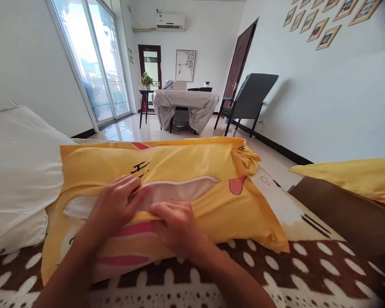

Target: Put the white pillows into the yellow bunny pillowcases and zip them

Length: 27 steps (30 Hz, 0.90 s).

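A yellow pillowcase with cartoon print lies crosswise before me. A long slit in its upper side gapes, and a white inner pillow shows through it. My left hand has its fingers curled on the pillowcase at the left part of the slit, thumb pointing right. Close by on the right, my right hand pinches the slit's near edge. The fabric under both hands is partly hidden. At the right end the pillowcase is bunched up.
White pillows are at the left. Beneath lies a brown and white patterned blanket. Yellow cloth drapes at the right. Beyond the bed stand a grey chair and a covered table; a sliding glass door is at left.
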Each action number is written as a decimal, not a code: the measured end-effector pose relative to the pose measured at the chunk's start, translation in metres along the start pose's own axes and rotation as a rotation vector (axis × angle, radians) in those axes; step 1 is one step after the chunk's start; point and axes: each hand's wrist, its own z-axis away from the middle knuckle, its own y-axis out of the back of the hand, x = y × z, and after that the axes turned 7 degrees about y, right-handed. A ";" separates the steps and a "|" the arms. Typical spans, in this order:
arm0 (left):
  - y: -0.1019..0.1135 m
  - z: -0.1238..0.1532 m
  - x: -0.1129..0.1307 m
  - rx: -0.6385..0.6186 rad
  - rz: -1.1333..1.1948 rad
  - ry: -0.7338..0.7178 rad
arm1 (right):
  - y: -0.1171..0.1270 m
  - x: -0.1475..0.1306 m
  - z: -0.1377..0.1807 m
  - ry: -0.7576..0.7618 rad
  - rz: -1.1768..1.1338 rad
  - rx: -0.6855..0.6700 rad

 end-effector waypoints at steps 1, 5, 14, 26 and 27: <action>-0.001 -0.003 -0.007 -0.065 -0.029 0.054 | 0.002 0.008 -0.003 -0.004 0.066 -0.061; 0.006 -0.009 -0.048 -0.300 -0.080 0.126 | 0.018 0.057 -0.010 -0.101 0.113 -0.216; 0.038 0.016 -0.135 -0.419 0.076 0.171 | 0.068 0.138 0.024 -0.344 0.087 -0.095; 0.028 -0.002 -0.079 0.128 0.157 0.152 | 0.049 0.136 0.014 -0.416 -0.138 0.557; 0.026 -0.001 -0.074 0.136 0.195 0.148 | 0.048 0.133 0.013 -0.393 -0.228 0.604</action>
